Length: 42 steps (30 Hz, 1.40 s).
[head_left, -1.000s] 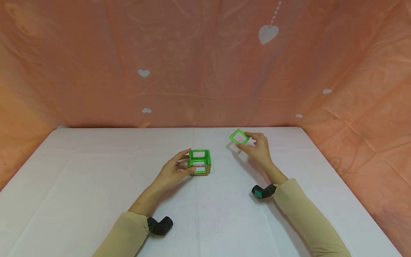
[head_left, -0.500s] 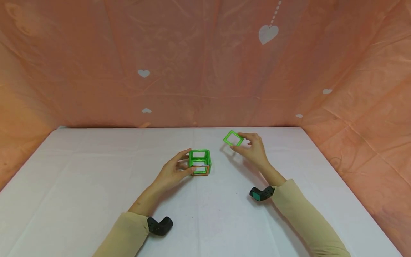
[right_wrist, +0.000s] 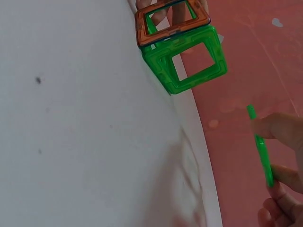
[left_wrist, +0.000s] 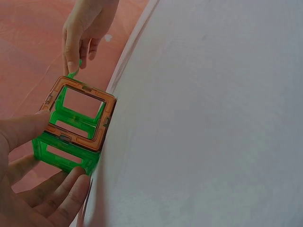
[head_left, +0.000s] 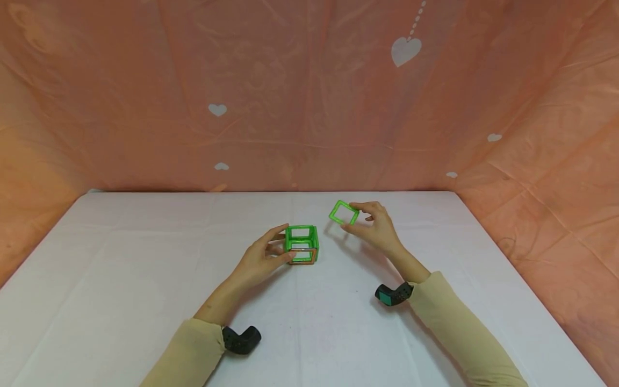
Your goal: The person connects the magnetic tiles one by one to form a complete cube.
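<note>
A small cube of see-through magnetic tiles (head_left: 316, 244) stands on the white-covered table, mostly green with an orange square tile (left_wrist: 108, 113) on the side nearest me. My left hand (head_left: 257, 262) grips it from the left, thumb on the orange tile's edge and fingers around the green left side. To the right and farther back, my right hand (head_left: 379, 230) pinches a single green square magnetic tile (head_left: 334, 209) between thumb and fingers. That tile is held up above the table, tilted, and shows edge-on in the right wrist view. A gap separates it from the cube.
A white cloth covers the table (head_left: 145, 279), its far edge meeting a pinkish-orange curtain (head_left: 300, 97) with white hearts. The curtain also closes in both sides. Black wrist cameras sit on the left (head_left: 242, 341) and right (head_left: 394, 295) wrists.
My right hand has moved left and slightly toward me, carrying the green tile nearer the cube and tilting it a little. The left hand and the cube have stayed still.
</note>
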Tool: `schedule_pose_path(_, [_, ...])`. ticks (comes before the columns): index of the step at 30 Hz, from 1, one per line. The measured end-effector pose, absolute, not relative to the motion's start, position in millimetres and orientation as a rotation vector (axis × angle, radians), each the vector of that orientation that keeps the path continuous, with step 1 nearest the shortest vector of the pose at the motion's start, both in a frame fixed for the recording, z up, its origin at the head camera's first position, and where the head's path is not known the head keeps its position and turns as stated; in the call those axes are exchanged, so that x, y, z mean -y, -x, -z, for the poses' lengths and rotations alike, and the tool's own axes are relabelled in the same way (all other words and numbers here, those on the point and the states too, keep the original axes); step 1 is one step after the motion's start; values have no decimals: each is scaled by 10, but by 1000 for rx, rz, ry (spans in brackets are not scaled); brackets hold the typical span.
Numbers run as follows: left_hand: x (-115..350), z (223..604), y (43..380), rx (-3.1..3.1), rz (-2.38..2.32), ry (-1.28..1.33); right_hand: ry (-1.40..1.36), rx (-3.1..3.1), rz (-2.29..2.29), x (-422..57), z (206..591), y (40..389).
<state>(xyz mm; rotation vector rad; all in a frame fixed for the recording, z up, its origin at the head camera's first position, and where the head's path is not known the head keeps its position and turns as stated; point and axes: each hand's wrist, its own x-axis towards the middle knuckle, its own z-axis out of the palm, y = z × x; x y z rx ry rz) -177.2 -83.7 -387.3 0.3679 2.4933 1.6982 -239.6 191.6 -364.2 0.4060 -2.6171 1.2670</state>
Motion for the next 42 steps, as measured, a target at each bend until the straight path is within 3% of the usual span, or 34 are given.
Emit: schedule_pose_path(42, [829, 3859, 1765, -2526, -1648, -334, -935, 2665, -1267, -1588, 3553, 2267])
